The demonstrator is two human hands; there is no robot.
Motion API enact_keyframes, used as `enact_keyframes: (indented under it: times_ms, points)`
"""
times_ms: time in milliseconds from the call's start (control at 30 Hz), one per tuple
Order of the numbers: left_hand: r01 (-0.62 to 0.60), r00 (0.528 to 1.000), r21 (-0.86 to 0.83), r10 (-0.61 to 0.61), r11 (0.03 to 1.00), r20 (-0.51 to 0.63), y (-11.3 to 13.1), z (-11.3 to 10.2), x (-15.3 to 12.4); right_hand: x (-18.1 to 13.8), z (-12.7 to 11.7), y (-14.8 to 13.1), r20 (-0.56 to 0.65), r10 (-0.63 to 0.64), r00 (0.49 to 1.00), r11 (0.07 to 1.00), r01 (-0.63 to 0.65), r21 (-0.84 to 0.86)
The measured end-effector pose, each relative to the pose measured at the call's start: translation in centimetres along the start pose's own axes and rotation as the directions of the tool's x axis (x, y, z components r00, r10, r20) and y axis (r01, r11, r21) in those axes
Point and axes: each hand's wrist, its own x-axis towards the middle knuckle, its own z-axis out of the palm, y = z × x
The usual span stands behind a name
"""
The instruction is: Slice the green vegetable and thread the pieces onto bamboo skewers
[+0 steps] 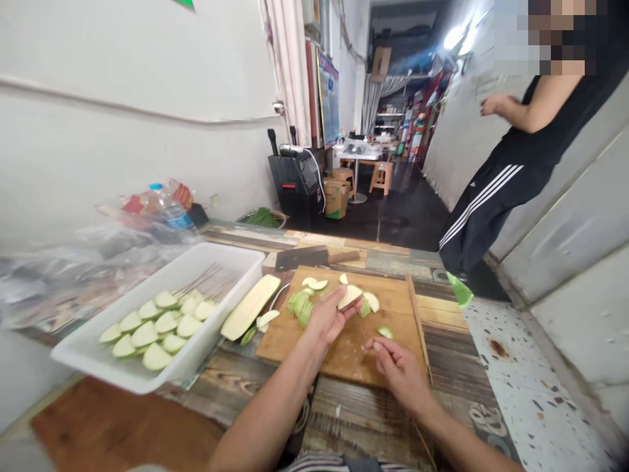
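Observation:
My left hand (328, 316) is closed around a pale, green-skinned vegetable slice (350, 297) above the wooden cutting board (339, 364). Lower and to the right, my right hand (396, 364) pinches a thin skewer, mostly too fine to follow, its tip pointing toward the left hand. Cut slices (299, 307) lie in a pile on the board, partly behind my left hand, and a green end piece (384, 332) sits near my right fingers. To the left, a white plastic tray (191, 357) contains rows of skewered slices (145, 333) and several bare skewers (211, 282).
A cleaver (302, 257) lies behind the board, its wooden handle pointing right. A long cut vegetable piece (251, 305) rests between tray and board. Plastic bags (98, 255) and a water bottle (171, 210) are at the left wall. A person in black (531, 144) stands at the right.

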Motion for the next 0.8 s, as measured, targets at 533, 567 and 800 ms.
enact_keyframes:
  times_ms: [533, 567, 800]
  points:
    - [0.025, 0.999, -0.005, -0.025, 1.0, -0.022, 0.7, 1.2, -1.7, 0.2, 0.1, -2.6, 0.346, 0.225, 0.911, 0.767, -0.384, 0.513]
    - [0.027, 0.999, -0.001, -0.027, 1.0, -0.025, 0.7, 1.2, -1.7, 0.2, 0.1, -2.8, 0.352, 0.228, 0.908, 0.756, -0.393, 0.523]
    - [0.017, 1.0, 0.01, -0.017, 1.0, -0.005, 0.4, 1.3, -1.9, -0.1, 0.6, -2.9, 0.25, 0.224, 0.942, 0.829, -0.319, 0.46]
